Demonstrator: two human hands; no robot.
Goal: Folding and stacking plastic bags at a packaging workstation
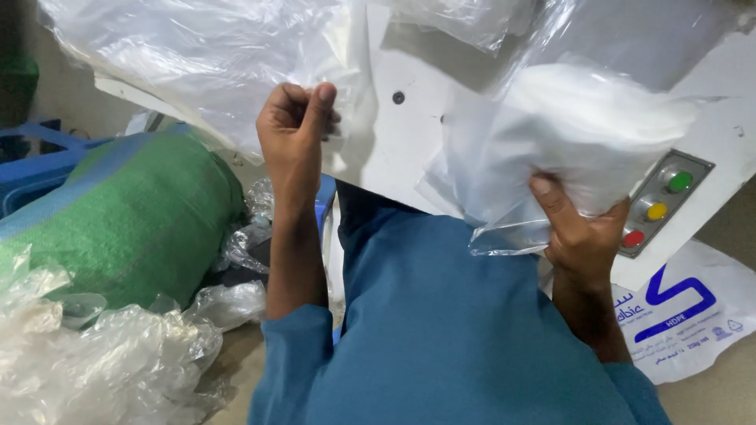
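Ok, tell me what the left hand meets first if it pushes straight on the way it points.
The left hand, closed on the clear plastic sheet, points up toward the white machine panel. It would likely push into more sheet first, then the panel; depth is unclear.

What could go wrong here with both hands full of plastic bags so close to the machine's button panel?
1. The right hand grips a thick bundle of clear bags right beside the button panel; a knuckle or bag edge might press a button.
2. The left hand pinches only a thin plastic sheet, which may slip or tear.
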